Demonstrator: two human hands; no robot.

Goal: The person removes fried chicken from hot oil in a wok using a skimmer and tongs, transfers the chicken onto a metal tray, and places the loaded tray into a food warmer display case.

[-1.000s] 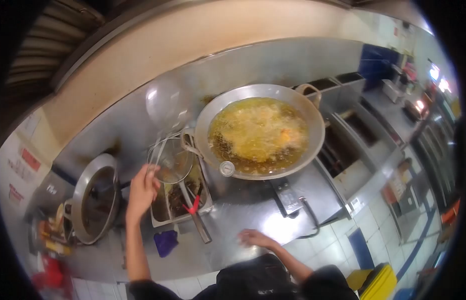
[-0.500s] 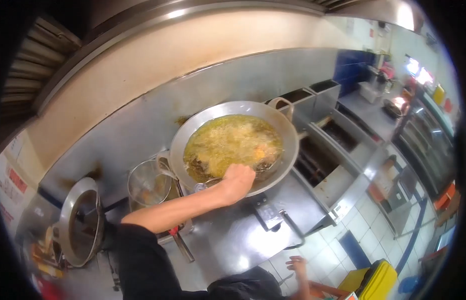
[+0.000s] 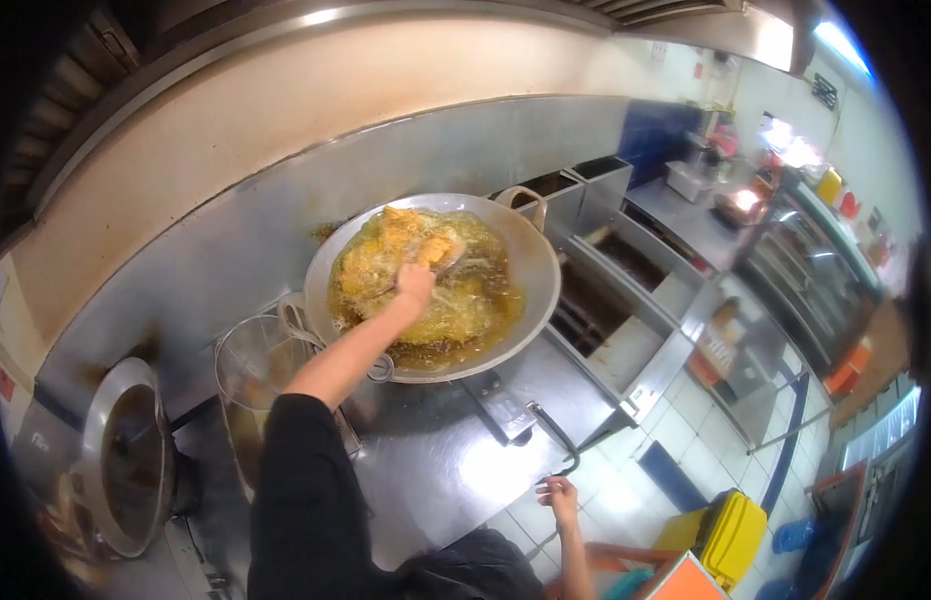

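A large metal wok (image 3: 543,290) holds bubbling yellow oil (image 3: 466,320) with golden battered fried pieces (image 3: 404,232) gathered toward its far left side. My left hand (image 3: 416,287) is closed above the oil, on what appears to be a skimmer (image 3: 451,262). Fried pieces lie at the skimmer's head, just beyond my fingers; most of the handle is hidden by hand and forearm. A metal ring (image 3: 382,369), perhaps the handle's end, shows beside the forearm at the rim. Down at the lower right, my right hand (image 3: 559,495) hangs loosely with fingers apart and nothing visible in it.
A round wire strainer (image 3: 258,362) sits left of the wok over a container. Farther left stands a second wok (image 3: 136,455), tilted. Metal fryer bays (image 3: 596,310) adjoin the right side. A yellow bin (image 3: 738,540) stands on the tiled floor, near an orange-edged board (image 3: 686,590).
My left hand has moved from the wok's near side to over its middle left. Fried pieces now show bunched above the oil there. The camera view has shifted slightly right.
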